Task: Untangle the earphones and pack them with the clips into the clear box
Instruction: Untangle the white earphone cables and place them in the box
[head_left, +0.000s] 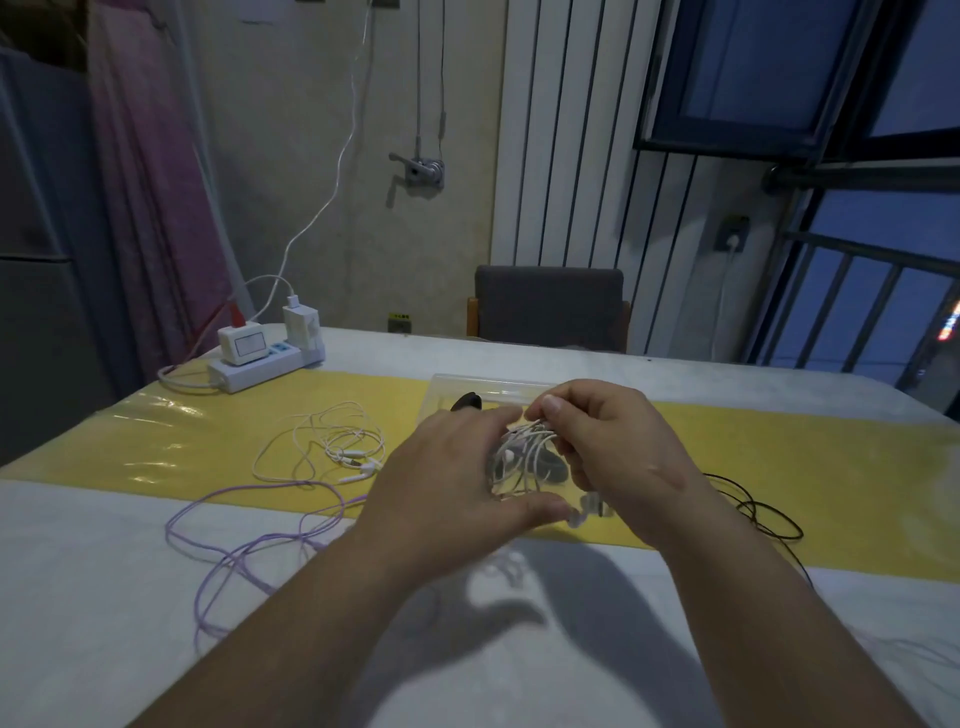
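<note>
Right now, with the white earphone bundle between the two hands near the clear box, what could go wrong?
1. The white earphone bundle, pinched by the right hand, looks only loosely coiled. It may spring open or snag the black clip at the clear box.
2. The purple earphones run under the left forearm. Pulling that arm back may drag them into a new tangle.

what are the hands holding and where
A coiled white earphone bundle: the right hand pinches its top, the left hand cups its left side between fingers and thumb.
</note>
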